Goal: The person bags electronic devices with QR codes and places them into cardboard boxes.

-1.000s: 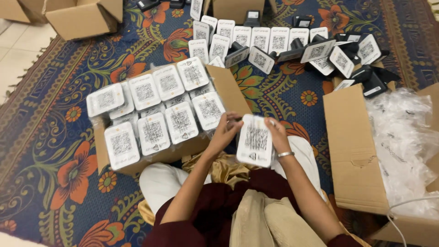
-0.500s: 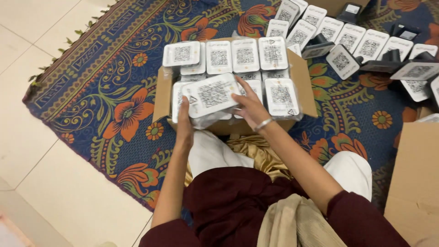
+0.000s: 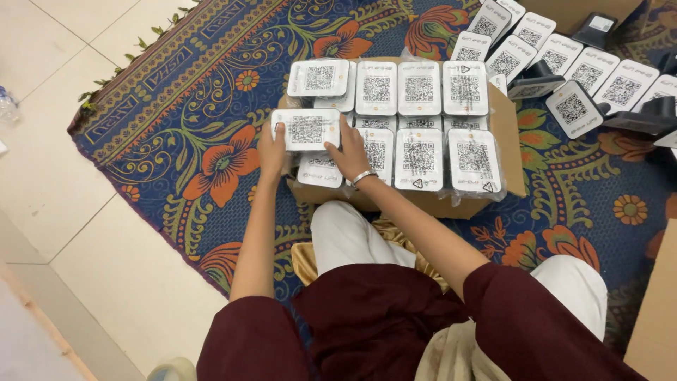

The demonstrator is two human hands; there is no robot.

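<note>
I sit cross-legged on the rug, my knees in white trousers just under the open cardboard box point(image 3: 509, 152). My left hand point(image 3: 270, 152) grips the left edge of a white square device point(image 3: 306, 129) wrapped in clear plastic, thumb on top and fingers curled beneath it; my right hand point(image 3: 350, 152), with a silver bangle at the wrist, clasps its right edge the same way. Held level between both hands, patterned face up, it sits over the front left corner of the box, so that it lines up with its neighbours.

The other wrapped devices point(image 3: 419, 88) lie flat in tidy rows, edges touching, all facing up, which keeps the stack even and each face readable. I cannot tell how deep the layers go.

Beyond the box, at the upper right, more white devices point(image 3: 571, 107) stand tilted on black stands point(image 3: 536, 70) in overlapping lines.

Everything rests on a blue floral rug point(image 3: 211, 162) with a fringed edge, laid over pale floor tiles point(image 3: 49, 183). Another carton's flap point(image 3: 656, 310) shows at the right.
</note>
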